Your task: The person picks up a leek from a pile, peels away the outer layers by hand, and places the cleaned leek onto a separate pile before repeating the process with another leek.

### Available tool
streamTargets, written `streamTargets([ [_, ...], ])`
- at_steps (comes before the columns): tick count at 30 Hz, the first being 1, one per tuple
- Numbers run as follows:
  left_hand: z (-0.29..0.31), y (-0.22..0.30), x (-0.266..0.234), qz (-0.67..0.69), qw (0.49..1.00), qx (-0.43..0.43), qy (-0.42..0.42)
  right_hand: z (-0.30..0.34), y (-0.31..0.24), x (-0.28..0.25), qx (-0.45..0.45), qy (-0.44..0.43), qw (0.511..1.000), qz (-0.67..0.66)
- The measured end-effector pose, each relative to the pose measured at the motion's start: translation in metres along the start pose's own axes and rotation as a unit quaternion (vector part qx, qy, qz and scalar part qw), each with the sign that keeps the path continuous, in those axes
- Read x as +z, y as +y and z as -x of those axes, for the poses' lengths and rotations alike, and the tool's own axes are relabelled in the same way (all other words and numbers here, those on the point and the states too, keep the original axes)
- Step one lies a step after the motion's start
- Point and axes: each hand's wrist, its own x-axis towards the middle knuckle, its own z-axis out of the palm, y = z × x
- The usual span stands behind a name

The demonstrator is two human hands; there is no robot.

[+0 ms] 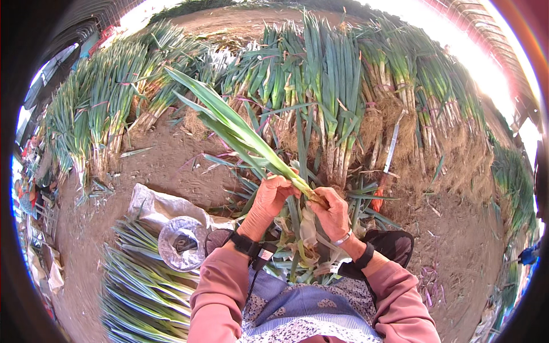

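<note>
A leek (pixel 251 142) with long green leaves slants across the middle, its leaf tips up at the far left. My left hand (pixel 274 193) is closed round its pale lower stalk. At the stalk's lower end, my right hand (pixel 331 210) has its fingers and thumb closed on the base, which they partly hide. Below both hands, between my shoes, lies a heap of peeled leaves and pale skins (pixel 309 239). Several bundles of leeks (pixel 337 86) with roots stand in a row beyond my hands.
A long-bladed knife (pixel 392 143) with an orange handle leans at the right bundles. At my left are a white sack (pixel 166 207), a clear plastic-covered round container (pixel 166 243) and a pile of trimmed leeks (pixel 143 286). Purple ties (pixel 433 283) lie on the dirt at right.
</note>
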Motion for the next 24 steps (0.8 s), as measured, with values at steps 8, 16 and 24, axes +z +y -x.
streamTargets([
  [8, 0.001, -0.007, 0.009, -0.005, 0.999, -0.039, 0.026, 0.01, 0.013, -0.011, 0.094, -0.068, 0.984, -0.134],
  [16, 0.001, -0.024, 0.011, -0.009, 0.989, -0.144, 0.018, 0.004, -0.009, -0.023, 0.227, -0.207, 0.873, -0.379],
  [24, 0.004, -0.029, -0.01, -0.412, 0.909, -0.013, 0.058, -0.004, -0.013, -0.023, 0.224, -0.196, 0.881, -0.368],
])
